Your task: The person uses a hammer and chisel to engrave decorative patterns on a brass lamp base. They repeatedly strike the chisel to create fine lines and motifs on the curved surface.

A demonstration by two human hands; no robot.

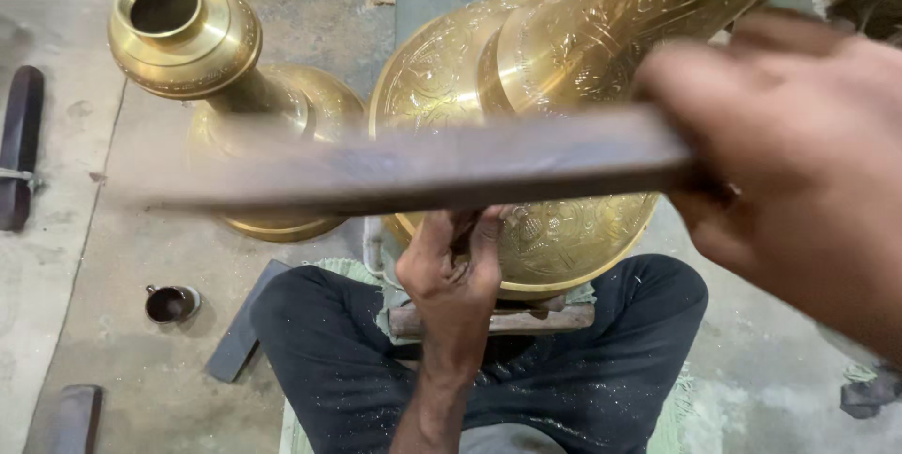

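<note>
Gripping a dark bar [423,164] in my right hand [799,163], blurred, crossing the engraved brass vase [564,50] lying over my lap. Left hand [453,271] closed on a small tool against its base. Second vase [202,50] stands left; cup [171,304] on floor [113,351].

A second vase [202,59] stands left of the engraved vase [526,69].

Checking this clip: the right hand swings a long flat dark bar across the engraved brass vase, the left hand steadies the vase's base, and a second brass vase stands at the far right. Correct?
Not quite. The head view shows the second, plain brass vase at the far left, not the right. The rest holds: the right hand grips the long flat dark bar across the engraved brass vase, and the left hand is at its base.
</note>
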